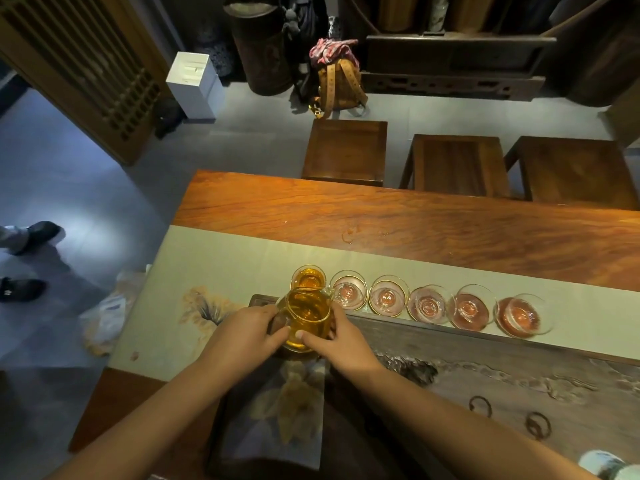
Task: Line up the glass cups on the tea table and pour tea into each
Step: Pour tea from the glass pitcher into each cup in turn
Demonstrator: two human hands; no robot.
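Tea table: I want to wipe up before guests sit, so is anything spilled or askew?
Yes. A small wet ring and droplets glisten on the bare wood beyond the table runner, behind the cups.

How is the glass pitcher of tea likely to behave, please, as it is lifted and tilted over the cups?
The glass pitcher looks well filled with amber tea, so it is probably heavy for its size and apt to slosh. Its thin, smooth glass is likely fragile and slippery, which fits the left hand and right hand both holding it.
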